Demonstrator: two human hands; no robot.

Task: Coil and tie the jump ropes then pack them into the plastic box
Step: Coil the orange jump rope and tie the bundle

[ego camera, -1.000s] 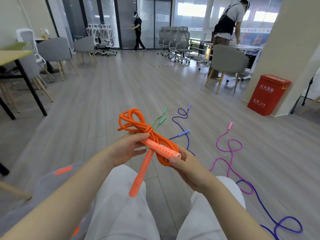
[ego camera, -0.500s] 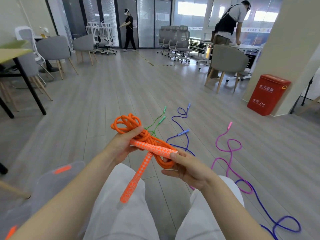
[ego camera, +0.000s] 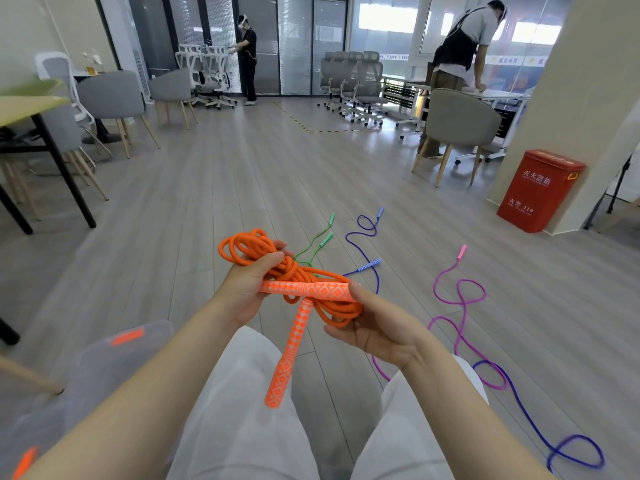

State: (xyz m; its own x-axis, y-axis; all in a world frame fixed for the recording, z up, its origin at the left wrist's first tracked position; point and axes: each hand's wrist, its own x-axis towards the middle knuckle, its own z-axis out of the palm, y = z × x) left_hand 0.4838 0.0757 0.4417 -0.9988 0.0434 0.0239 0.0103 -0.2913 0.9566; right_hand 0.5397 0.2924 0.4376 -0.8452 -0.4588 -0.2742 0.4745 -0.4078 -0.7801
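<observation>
Orange rope bundle held over the lap, tie at risk of loosening.

The plastic box is seen near left on the floor. The orange jump rope coil is gripped by the left hand; one handle is pinched by the right hand. If that pinch slips, the wrap may be undone.

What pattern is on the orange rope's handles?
White diamond and triangle shapes on the orange handles, seen in the head view.
</observation>
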